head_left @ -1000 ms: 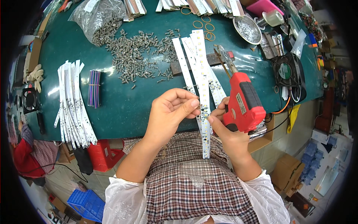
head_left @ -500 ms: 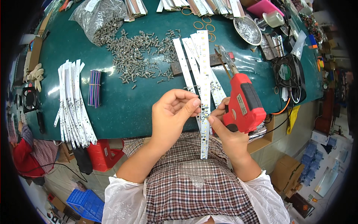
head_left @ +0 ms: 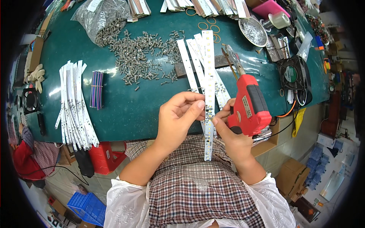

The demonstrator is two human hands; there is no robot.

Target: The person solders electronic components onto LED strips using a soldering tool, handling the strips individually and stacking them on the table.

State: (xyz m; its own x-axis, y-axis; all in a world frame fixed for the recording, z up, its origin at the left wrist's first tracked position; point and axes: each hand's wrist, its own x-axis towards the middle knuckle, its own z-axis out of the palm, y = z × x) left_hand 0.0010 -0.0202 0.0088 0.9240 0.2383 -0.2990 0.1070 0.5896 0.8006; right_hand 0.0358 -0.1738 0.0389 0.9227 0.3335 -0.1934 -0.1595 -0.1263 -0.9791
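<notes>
A long white LED strip board (head_left: 208, 76) stands lengthwise in front of me, its lower end over my checked apron. My left hand (head_left: 180, 117) pinches its left edge between thumb and fingers near the middle. My right hand (head_left: 236, 136) has its thumb and fingertips at the strip's right edge, a little lower. A red and black soldering gun (head_left: 249, 102) is in that same hand, its grip partly hidden by the fingers and its tip pointing away from me. More white strip boards (head_left: 184, 57) lie fanned out beneath, across a dark flat bar (head_left: 181, 70).
Small metal connectors (head_left: 137, 57) spill from a clear plastic bag (head_left: 100, 17). To the left lie a pile of strip boards (head_left: 72, 102) and a bundle of coloured wires (head_left: 97, 91). A fan (head_left: 292, 73), a bowl (head_left: 252, 32) and a solder spool (head_left: 279, 20) occupy the right side.
My left hand has shifted slightly to the right along with small movement of the strip board. The soldering gun's tip has tilted a little to the right.
</notes>
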